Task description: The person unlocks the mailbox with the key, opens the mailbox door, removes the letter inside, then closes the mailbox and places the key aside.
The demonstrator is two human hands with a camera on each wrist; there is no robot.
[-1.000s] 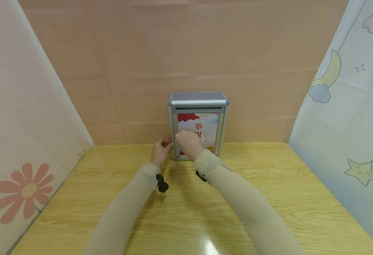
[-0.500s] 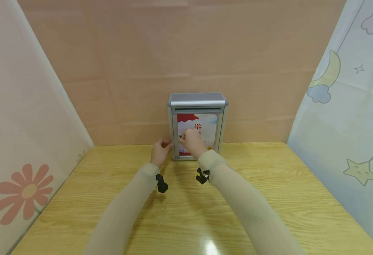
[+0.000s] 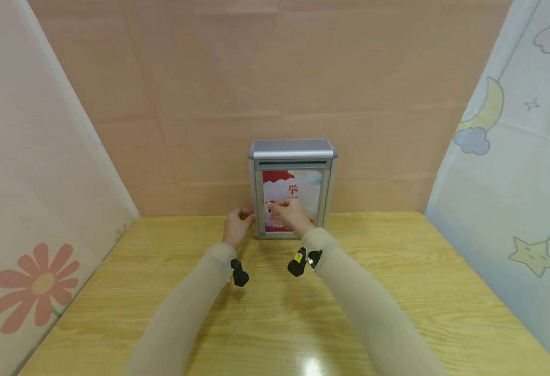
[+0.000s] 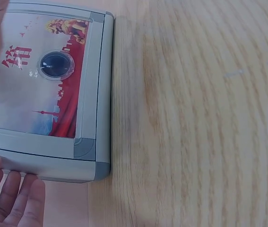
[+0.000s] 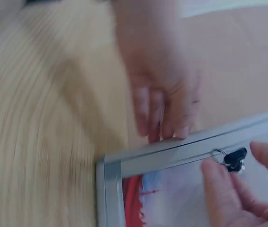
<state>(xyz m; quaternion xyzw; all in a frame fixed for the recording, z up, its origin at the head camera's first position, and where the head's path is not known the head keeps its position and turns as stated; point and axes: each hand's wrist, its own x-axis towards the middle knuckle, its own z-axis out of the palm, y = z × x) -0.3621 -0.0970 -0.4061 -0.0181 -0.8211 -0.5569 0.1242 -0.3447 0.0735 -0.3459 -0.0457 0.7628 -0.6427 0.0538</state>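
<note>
An upright grey metal box (image 3: 294, 149), a mailbox with a slot near its top, bears a red-and-white printed front. A key with a black head (image 5: 235, 158) and a wire ring sits at the lock on the left side of its front panel. My right hand (image 3: 293, 214) is at that key; in the right wrist view its thumb and fingers stand apart around it, with a visible gap. My left hand (image 3: 237, 227) touches the box's left side with its fingertips, also seen in the left wrist view as fingers (image 4: 34, 198) along the side.
The box stands on a wood-grain table (image 3: 397, 282) against a pinkish-brown back sheet (image 3: 350, 68). Printed sheets hang at both sides, with a flower (image 3: 42, 284) on the left and a star (image 3: 538, 255) on the right.
My right hand has drawn down and slightly right at the lock, and its fingers have spread from a curled pose, so the key area shows. My left hand has stayed at the box's side.
</note>
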